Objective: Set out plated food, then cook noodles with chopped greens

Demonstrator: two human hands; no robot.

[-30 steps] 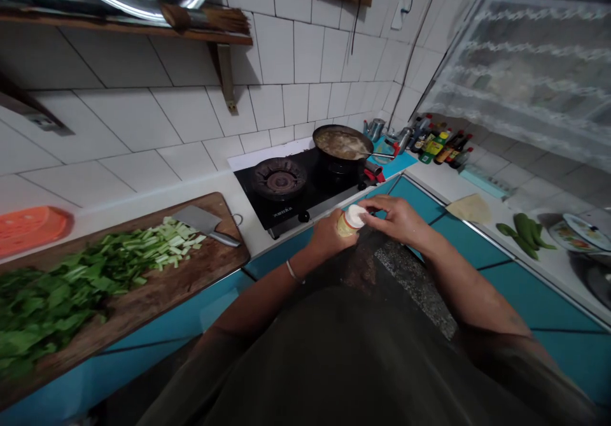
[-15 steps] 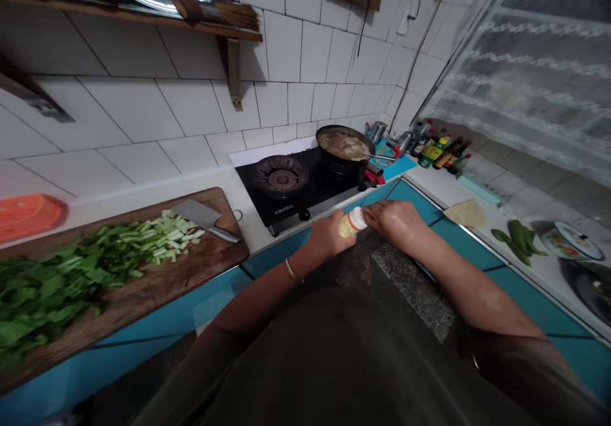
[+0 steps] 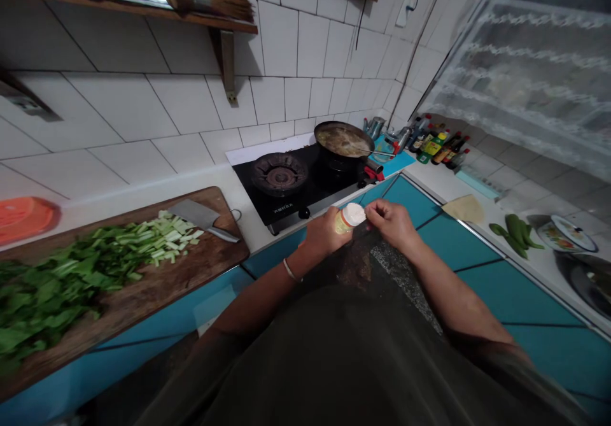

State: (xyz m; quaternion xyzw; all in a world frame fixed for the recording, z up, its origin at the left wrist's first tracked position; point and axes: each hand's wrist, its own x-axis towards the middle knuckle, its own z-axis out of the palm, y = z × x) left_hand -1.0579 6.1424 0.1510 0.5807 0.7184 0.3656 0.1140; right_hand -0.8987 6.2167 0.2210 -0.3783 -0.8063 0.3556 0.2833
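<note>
In the head view, the left grip [image 3: 323,232] clasps a white-topped bottle [image 3: 342,223] before the stove [image 3: 312,181]; the right grip [image 3: 392,223] bunches beside its top [image 3: 354,213], contents unclear. Greens [image 3: 112,254] lie chopped; whether the bottle is open, I cannot tell

Open air leads from the left hand [image 3: 324,234] to the dark round metal burner [image 3: 279,174]; beside it, a round black wok [image 3: 326,149] bars passage, a thin metal utensil [image 3: 380,152] jutting over its rim. Above the white counter [image 3: 224,181], a brown wooden shelf [image 3: 200,18] juts out.
</note>
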